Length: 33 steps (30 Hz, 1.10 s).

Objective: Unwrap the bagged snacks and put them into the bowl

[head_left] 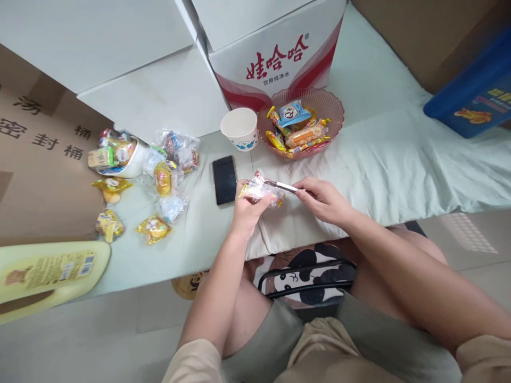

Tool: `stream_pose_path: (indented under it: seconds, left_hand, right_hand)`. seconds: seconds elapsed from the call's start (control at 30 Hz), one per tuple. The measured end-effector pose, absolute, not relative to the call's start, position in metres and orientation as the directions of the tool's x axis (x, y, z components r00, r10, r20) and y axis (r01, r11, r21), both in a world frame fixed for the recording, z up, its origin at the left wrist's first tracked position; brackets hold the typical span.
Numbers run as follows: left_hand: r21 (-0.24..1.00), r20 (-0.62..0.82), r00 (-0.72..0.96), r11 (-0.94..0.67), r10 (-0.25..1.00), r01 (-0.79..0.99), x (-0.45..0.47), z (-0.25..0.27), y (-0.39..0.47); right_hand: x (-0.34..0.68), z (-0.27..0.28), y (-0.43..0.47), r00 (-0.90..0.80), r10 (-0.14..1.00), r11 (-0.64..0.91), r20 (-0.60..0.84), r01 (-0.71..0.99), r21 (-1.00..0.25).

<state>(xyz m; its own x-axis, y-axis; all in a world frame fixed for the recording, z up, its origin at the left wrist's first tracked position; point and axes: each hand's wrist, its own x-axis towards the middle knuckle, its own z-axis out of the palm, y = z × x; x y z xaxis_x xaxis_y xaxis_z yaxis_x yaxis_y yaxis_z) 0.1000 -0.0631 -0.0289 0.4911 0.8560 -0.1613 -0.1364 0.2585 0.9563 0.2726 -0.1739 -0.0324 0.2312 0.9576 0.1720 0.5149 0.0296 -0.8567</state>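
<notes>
Near the front edge of the cloth-covered surface, my left hand (252, 210) is closed around a snack in a clear, crinkled wrapper (261, 190). My right hand (324, 199) grips the pale handle of a small knife (283, 186), its dark, narrow end pointing left. The knife's tip meets the top of the wrapper; whether it has cut through I cannot tell. Just left of my left hand lies a black phone (224, 180). Behind my hands stand a white paper cup (239, 129) with a blue pattern and a pink clear bowl (337, 125) holding several wrapped snacks.
At the left, a tipped white cup (138, 159) spills over with packets, and several wrapped snacks (154, 229) lie around it. A yellow jug (51, 274) sits at the front left. White cartons (275, 58) line the back; a blue container (471, 90) is at the right.
</notes>
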Motion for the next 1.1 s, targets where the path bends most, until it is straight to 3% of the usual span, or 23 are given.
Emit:
stream_pose_path:
  seconds: [0.8,1.0,1.1]
  left_hand:
    - [0.970,-0.158,0.539,0.233,0.827,-0.074,0.104,-0.034,-0.066]
    - [0.992,-0.123,0.502,0.127,0.856,0.026,0.102,-0.043,-0.060]
    - [0.992,-0.092,0.504,0.122,0.859,-0.027,0.102,-0.044,-0.059]
  right_hand:
    - [0.274,-0.039,-0.176,0.197,0.965,0.036,0.176,0.561,-0.827]
    - [0.277,-0.042,-0.178,0.170,0.969,0.035,0.178,0.619,-0.785]
    - [0.278,-0.043,-0.181,0.163,0.969,0.040,0.184,0.634,-0.772]
